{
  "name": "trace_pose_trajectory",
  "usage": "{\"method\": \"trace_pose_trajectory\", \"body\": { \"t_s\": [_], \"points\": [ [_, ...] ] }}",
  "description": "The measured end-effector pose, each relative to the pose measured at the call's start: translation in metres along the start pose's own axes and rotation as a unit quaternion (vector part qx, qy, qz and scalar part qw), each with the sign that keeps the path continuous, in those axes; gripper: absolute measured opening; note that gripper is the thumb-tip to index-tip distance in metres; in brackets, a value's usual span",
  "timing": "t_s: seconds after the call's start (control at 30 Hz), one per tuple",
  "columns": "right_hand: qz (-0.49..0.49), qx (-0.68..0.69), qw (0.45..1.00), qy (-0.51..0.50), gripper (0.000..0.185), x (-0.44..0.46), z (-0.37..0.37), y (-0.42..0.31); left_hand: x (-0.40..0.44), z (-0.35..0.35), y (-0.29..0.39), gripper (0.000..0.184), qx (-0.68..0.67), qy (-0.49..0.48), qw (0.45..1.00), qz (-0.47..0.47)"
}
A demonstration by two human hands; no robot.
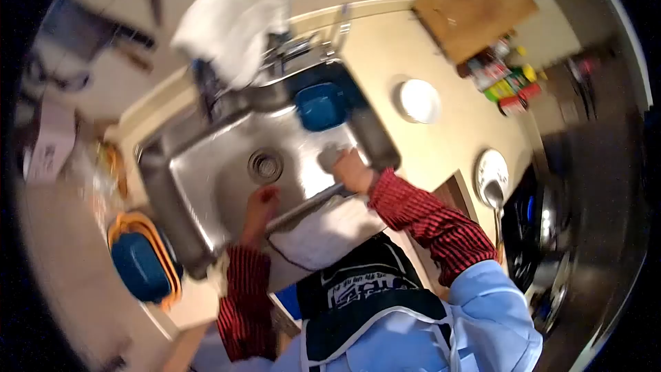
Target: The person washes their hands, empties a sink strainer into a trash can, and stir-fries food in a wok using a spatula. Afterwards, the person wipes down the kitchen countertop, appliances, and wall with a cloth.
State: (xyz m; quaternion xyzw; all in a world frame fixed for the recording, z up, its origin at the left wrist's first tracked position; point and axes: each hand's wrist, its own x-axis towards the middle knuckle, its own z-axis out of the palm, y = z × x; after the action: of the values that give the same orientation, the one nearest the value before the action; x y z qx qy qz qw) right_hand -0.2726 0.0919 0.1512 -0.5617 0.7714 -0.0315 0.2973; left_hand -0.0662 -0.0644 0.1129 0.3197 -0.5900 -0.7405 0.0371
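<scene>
My right hand point(354, 171) is over the front right part of the steel sink point(200, 182). Its fingers are closed at the edge of a small, pale grey, rounded thing point(330, 158), too blurred to name. My left hand point(262, 205) hovers above the sink's front side, below the drain point(265, 165). Its fingers look curled, and nothing shows in them. A blue plastic basin point(321, 107) sits in the sink's back right corner. Along the front edge, under my forearms, lies a white cloth point(327, 233).
Behind the sink are the faucet point(296, 48) and a draped white towel point(237, 21). A white bowl point(419, 101) stands on the right counter, with a plate point(491, 169) and spoon point(494, 196) nearer the stove. Blue and orange basins point(141, 262) sit at left; a wooden board point(475, 7) leans behind.
</scene>
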Motion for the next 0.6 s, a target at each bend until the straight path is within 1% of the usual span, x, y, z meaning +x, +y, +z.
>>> {"method": "trace_pose_trajectory", "body": {
  "t_s": [0.03, 0.07, 0.1, 0.13, 0.17, 0.23, 0.27, 0.3, 0.33, 0.37, 0.4, 0.43, 0.47, 0.5, 0.53, 0.57, 0.6],
  "points": [
    [0.027, -0.018, 0.998, 0.046, 0.045, -0.007, 0.025, 0.001, -0.02, 0.014, 0.03, 0.021, -0.243, -0.03, 0.96, -0.138],
    [0.086, 0.352, 0.927, -0.091, 0.043, -0.027, 0.01, -0.01, -0.033, 0.018, 0.022, 0.023, -0.363, -0.148, 0.9, -0.189],
    [0.114, 0.672, 0.703, -0.203, 0.041, -0.047, -0.006, -0.024, -0.045, 0.02, 0.015, 0.024, -0.471, -0.254, 0.809, -0.242],
    [0.12, 0.68, 0.7, -0.18, 0.041, -0.057, 0.002, -0.026, -0.058, 0.04, 0.025, 0.025, -0.378, -0.219, 0.859, -0.268],
    [0.132, 0.697, 0.684, -0.169, 0.042, -0.066, 0.014, -0.03, -0.072, 0.064, 0.034, 0.026, -0.279, -0.183, 0.899, -0.284],
    [0.156, 0.73, 0.65, -0.141, 0.043, -0.08, 0.043, -0.036, -0.08, 0.078, 0.009, 0.029, -0.137, -0.158, 0.963, -0.172],
    [0.169, 0.743, 0.635, -0.126, 0.044, -0.086, 0.053, -0.037, -0.085, 0.081, 0.005, 0.031, -0.058, -0.152, 0.98, -0.118],
    [0.177, 0.747, 0.632, -0.104, 0.044, -0.089, 0.065, -0.042, -0.095, 0.082, 0.003, 0.032, 0.016, -0.139, 0.988, -0.063],
    [0.116, 0.519, 0.846, 0.039, 0.048, -0.088, 0.077, -0.049, -0.103, 0.08, 0.003, 0.032, 0.023, -0.16, 0.985, -0.062],
    [0.052, 0.222, 0.958, 0.171, 0.052, -0.089, 0.081, -0.052, -0.11, 0.075, 0.005, 0.037, 0.201, -0.106, 0.97, 0.083],
    [0.065, 0.224, 0.955, 0.182, 0.052, -0.093, 0.084, -0.05, -0.112, 0.073, 0.005, 0.041, 0.36, -0.043, 0.903, 0.228],
    [0.003, 0.129, 0.965, 0.227, 0.056, -0.1, 0.085, -0.048, -0.109, 0.077, 0.002, 0.041, 0.361, -0.058, 0.901, 0.234],
    [-0.057, 0.034, 0.963, 0.262, 0.059, -0.11, 0.089, -0.05, -0.109, 0.081, -0.003, 0.046, 0.504, -0.065, 0.821, 0.26],
    [-0.041, 0.037, 0.962, 0.267, 0.059, -0.116, 0.098, -0.056, -0.111, 0.083, -0.01, 0.052, 0.633, -0.069, 0.716, 0.286],
    [-0.07, 0.05, 0.953, 0.291, 0.06, -0.112, 0.102, -0.05, -0.109, 0.078, -0.028, 0.058, 0.649, -0.058, 0.71, 0.267],
    [-0.099, 0.06, 0.943, 0.313, 0.062, -0.11, 0.104, -0.044, -0.107, 0.082, -0.029, 0.058, 0.645, -0.064, 0.706, 0.286],
    [-0.087, 0.076, 0.945, 0.305, 0.066, -0.107, 0.111, -0.046, -0.111, 0.079, -0.029, 0.058, 0.656, -0.063, 0.699, 0.276]
  ]
}}
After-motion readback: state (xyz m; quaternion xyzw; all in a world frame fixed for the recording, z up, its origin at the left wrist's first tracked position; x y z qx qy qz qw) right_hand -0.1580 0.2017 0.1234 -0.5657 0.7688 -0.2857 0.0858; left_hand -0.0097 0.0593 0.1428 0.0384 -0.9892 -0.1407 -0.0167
